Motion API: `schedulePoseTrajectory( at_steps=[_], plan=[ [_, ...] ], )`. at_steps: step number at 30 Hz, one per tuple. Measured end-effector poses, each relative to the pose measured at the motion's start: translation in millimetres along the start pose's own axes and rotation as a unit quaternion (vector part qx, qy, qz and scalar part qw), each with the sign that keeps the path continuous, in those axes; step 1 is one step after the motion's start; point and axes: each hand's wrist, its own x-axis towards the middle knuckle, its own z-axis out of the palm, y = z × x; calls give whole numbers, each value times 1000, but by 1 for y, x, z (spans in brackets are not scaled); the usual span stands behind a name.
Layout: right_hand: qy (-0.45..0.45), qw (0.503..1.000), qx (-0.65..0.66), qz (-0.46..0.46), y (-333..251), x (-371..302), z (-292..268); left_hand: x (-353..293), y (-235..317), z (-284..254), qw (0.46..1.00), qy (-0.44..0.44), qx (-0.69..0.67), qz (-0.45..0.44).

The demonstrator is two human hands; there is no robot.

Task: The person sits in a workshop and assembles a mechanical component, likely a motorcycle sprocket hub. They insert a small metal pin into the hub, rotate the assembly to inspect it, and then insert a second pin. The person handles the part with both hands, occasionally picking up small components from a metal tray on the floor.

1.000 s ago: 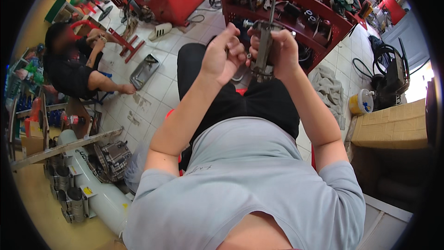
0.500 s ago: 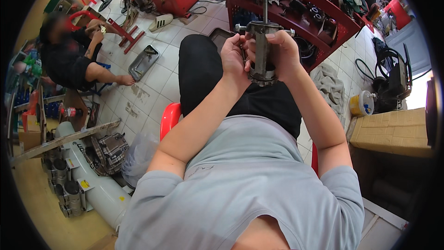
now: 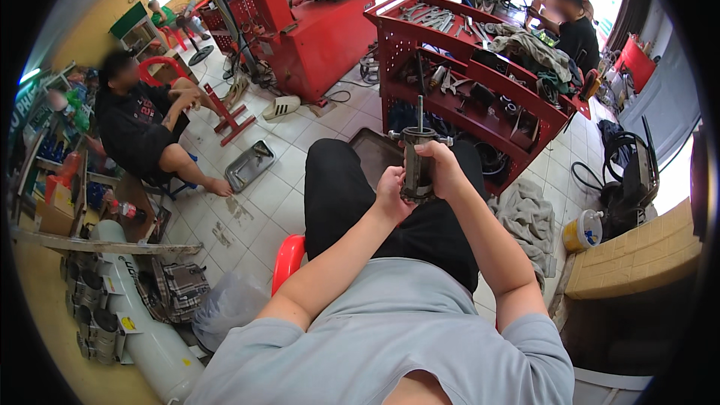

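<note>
Metal part (image 3: 411,171): dark grey, roughly tube-shaped body, standing near upright, with a wider collar at the top, a slim rod (image 3: 421,114) rising from it and a bright bolt (image 3: 447,140) jutting out on the right. It is held above the lap, in front of the black trousers (image 3: 337,191), between both hands: right hand (image 3: 442,171) wrapped round its right side, thumb across the upper body; left hand (image 3: 394,193) closed against its lower left side, fingertips partly hidden. Red tool cart (image 3: 510,80) stands beyond it.
</note>
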Motion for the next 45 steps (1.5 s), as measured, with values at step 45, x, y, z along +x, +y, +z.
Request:
schedulePoseTrajectory(
  at_steps=[45],
  plan=[
    [33,994,28,-102,-27,-42,5,-30,8,78,985,91,-2,148]
  ],
)
